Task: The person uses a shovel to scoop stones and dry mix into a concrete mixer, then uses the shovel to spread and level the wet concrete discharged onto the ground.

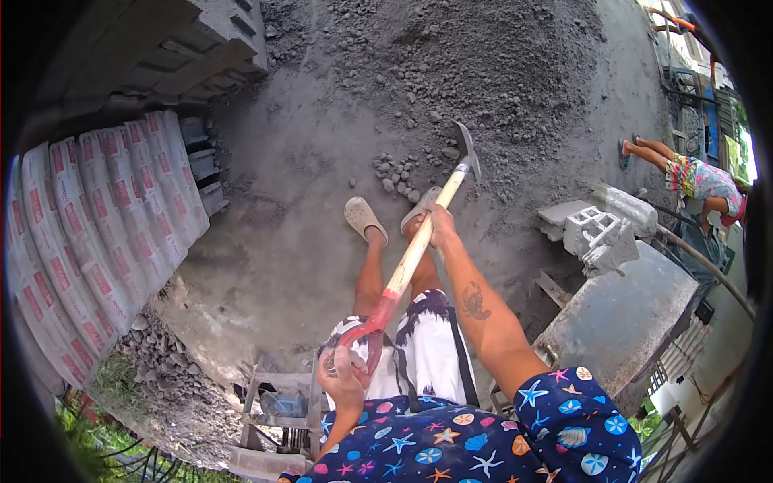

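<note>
A shovel [409, 266] with a pale wooden shaft and a red D-shaped handle slants up and to the right in front of me. My left hand [341, 377] is closed on the red handle at the lower end. Farther up, my right hand [440, 226] wraps round the wooden shaft. The metal blade [469, 150], seen nearly edge-on, is at the near side of a grey gravel and sand pile [499, 80]. A few small stones [397, 177] lie left of the blade, just beyond my shoes.
Stacked cement bags [105, 233] stand at the left. Broken concrete blocks [600, 233] and a metal sheet [618, 314] are at the right. Another person [704, 177] is at the far right. A wooden frame [282, 402] stands at lower left.
</note>
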